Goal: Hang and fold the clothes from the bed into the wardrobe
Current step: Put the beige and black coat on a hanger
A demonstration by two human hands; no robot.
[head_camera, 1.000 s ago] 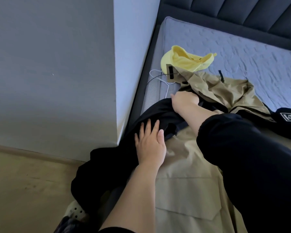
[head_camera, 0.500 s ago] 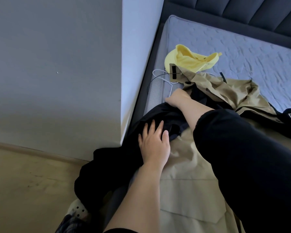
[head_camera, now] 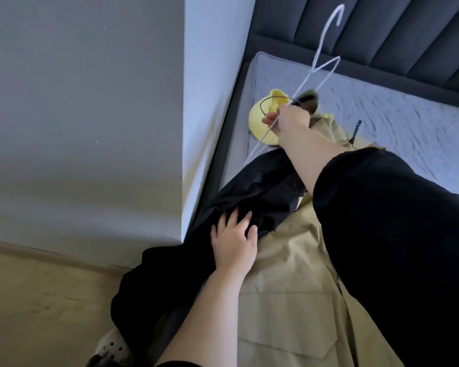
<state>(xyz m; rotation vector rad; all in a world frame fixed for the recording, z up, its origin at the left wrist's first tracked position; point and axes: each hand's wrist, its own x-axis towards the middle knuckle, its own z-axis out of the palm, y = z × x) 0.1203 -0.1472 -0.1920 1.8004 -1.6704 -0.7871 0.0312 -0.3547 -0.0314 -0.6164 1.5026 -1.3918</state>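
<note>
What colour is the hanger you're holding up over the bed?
White: a thin wire hanger in the right hand, clearest in the head view against the dark headboard.

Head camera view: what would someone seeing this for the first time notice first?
The white wire hanger, gripped by the right hand and held up over the mattress, stands out most. Nearer the camera, the left hand rests on a black garment draped over the bed's edge, beside a beige garment. A yellow garment lies crumpled at the mattress corner.
</note>
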